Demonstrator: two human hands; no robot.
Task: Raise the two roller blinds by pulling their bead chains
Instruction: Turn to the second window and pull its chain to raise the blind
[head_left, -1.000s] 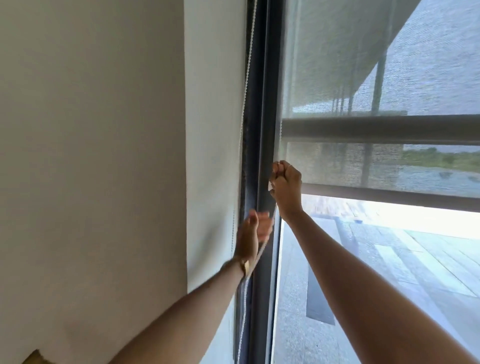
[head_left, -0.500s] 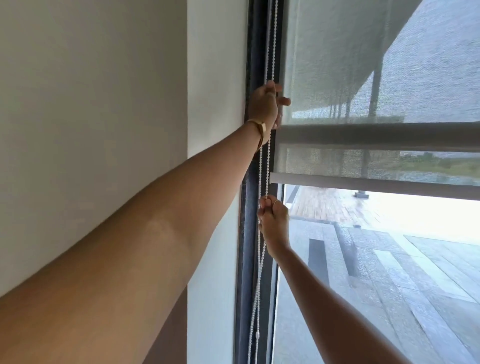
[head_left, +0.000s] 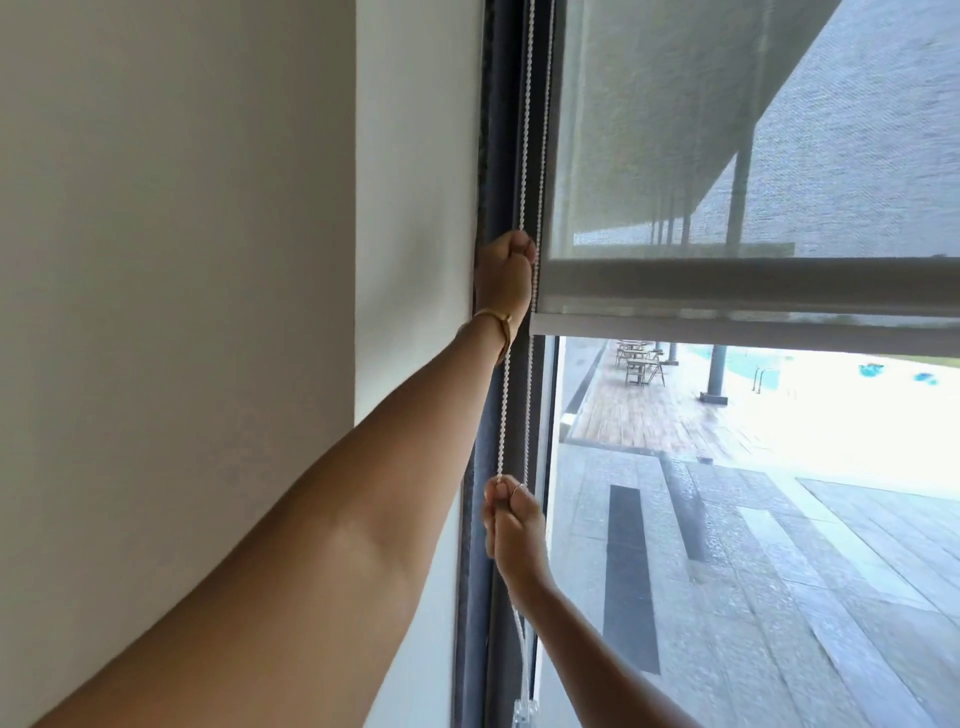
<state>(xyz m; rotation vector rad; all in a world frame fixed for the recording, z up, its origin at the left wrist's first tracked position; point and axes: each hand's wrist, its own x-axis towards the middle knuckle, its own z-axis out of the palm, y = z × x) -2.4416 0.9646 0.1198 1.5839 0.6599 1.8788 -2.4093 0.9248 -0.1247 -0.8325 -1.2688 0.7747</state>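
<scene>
By the dark window frame (head_left: 498, 156), both hands' fingers closed on the white bead chain (head_left: 525, 130): left hand (head_left: 506, 275) high, right hand (head_left: 511, 525) low. Could slip; could pull the wrong strand, dropping the grey mesh blind (head_left: 727, 130).

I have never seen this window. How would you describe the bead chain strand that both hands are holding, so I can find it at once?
Start at the dark window frame left of the glass, where two white beaded strands hang side by side. The bead chain strand being held is the left one, stretched between the left hand above and the right hand below. Its neighbour to the right hangs free, untouched.
</scene>
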